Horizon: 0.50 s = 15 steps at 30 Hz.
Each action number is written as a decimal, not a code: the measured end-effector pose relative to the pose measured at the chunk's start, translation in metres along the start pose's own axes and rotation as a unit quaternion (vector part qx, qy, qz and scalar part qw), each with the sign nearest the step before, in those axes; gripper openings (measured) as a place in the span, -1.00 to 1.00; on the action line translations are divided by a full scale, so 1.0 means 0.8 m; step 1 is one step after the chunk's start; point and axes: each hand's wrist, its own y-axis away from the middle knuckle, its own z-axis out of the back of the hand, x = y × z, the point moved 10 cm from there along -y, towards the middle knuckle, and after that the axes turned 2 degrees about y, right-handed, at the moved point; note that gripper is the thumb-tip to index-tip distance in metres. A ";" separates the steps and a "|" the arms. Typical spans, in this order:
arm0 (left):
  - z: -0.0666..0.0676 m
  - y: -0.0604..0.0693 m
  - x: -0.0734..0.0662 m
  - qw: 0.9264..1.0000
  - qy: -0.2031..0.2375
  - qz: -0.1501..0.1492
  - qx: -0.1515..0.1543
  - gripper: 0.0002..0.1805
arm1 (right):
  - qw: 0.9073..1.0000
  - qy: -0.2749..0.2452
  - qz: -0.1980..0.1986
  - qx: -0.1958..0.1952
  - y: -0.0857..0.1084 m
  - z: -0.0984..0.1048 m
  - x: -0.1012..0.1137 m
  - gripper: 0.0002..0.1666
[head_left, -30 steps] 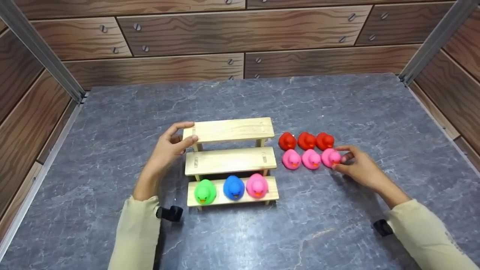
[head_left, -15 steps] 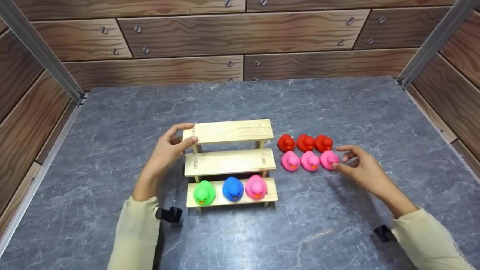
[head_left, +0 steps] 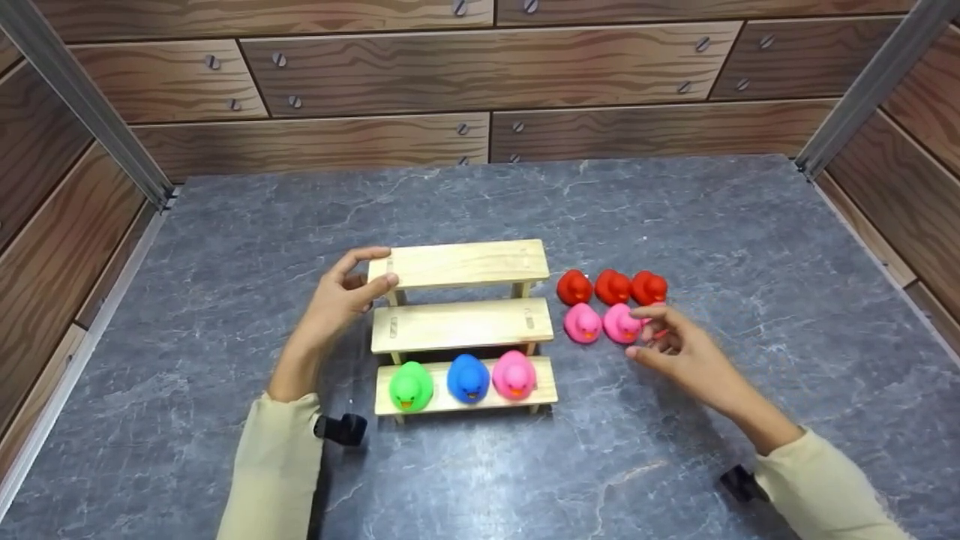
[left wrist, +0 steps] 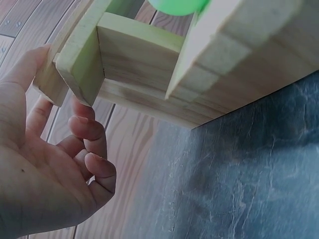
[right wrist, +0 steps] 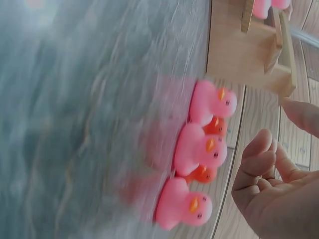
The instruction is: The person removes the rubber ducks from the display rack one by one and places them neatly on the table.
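A three-step wooden stand (head_left: 465, 322) bears a green rubber duck (head_left: 410, 386), a blue duck (head_left: 467, 379) and a pink duck (head_left: 514, 375) on its lowest step. My left hand (head_left: 337, 296) pinches the left end of the top step between thumb and forefinger; the left wrist view shows the other fingers curled below. Three pink ducks (right wrist: 199, 151) sit in a row right of the stand. Above this row, my right hand (head_left: 686, 356) hovers with loosely bent fingers and holds nothing, covering most of the rightmost pink duck in the head view.
Three red ducks (head_left: 613, 286) form a row just behind the loose pink ones. Everything stands on a grey marbled tabletop (head_left: 600, 465). Wood-patterned walls (head_left: 487, 71) close off the back and sides.
My right hand has left the rightmost pink duck's side and moved left, over the pink row. My left hand keeps its grip on the stand. The ducks stay in place.
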 end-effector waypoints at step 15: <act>0.000 -0.001 -0.001 1.000 0.013 -0.005 -0.004 -0.48 | 0.997 -0.051 -0.006 0.061 0.009 -0.039 0.020 -0.44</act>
